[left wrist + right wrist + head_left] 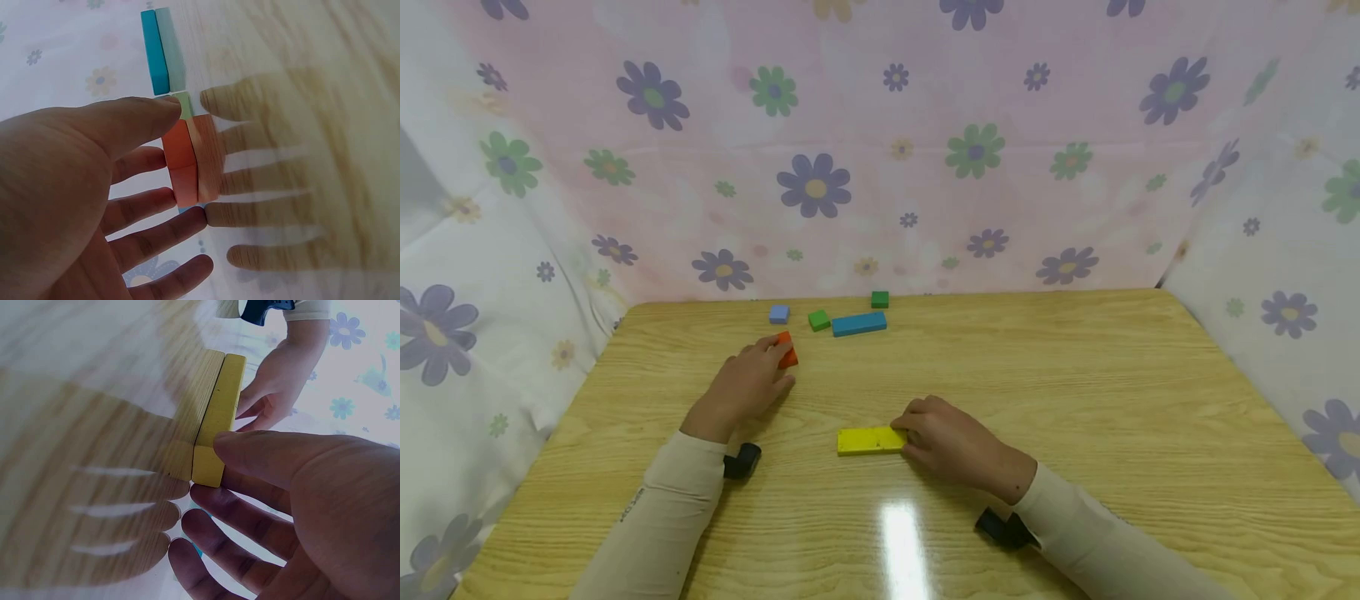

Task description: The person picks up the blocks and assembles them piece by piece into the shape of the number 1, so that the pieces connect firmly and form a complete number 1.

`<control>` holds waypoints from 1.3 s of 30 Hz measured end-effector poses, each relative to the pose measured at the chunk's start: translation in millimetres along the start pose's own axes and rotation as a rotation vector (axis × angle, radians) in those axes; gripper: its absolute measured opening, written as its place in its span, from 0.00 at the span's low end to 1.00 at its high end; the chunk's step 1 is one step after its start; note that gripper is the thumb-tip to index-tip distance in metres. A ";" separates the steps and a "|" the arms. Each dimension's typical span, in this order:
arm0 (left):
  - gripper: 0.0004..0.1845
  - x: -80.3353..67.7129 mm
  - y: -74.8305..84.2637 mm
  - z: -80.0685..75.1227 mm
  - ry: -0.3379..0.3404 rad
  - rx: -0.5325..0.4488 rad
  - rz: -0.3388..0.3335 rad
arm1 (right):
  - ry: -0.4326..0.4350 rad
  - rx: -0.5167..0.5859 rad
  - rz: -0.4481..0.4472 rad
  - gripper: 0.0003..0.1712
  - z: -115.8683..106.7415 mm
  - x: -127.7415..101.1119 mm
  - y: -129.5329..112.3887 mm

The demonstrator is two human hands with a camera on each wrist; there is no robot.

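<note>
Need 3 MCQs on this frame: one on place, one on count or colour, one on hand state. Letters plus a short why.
1. Where does the long blue block lie?
A. at the table's far edge, near the cloth
B. under the right hand
C. on the yellow block

2. How many green blocks are on the table?
A. none
B. two
C. four

3. What is the right hand doing?
A. lying flat, away from any block
B. lifting a blue block in the air
C. touching the end of the yellow block with its fingers

Answers:
1 A: it sits far back by the floral cloth.
2 B: one beside the blue block, one behind it.
3 C: the head and right wrist views show the fingers at the block's end, the block flat on the table.
</note>
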State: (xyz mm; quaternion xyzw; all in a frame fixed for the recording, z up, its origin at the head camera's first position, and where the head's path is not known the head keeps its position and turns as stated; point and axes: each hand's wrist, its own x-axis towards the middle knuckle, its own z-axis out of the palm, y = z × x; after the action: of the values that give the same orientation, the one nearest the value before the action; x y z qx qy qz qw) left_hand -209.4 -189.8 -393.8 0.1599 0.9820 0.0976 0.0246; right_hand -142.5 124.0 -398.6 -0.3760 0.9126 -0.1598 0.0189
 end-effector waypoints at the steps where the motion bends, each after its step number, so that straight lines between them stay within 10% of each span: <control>1: 0.31 -0.2 0.4 -0.2 0.002 -0.001 0.000 | 0.002 -0.001 -0.001 0.18 0.1 -0.1 0.1; 39: 0.29 -0.3 2.9 1.1 0.011 0.000 -0.007 | 0.007 -0.004 -0.002 0.18 0.8 0.1 -1.1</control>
State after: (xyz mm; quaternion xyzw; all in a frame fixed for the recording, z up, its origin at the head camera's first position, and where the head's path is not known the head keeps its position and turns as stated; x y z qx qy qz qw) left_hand -208.2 -187.0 -394.3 0.1559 0.9826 0.0986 0.0195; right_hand -141.7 123.0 -399.0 -0.3765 0.9125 -0.1593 0.0146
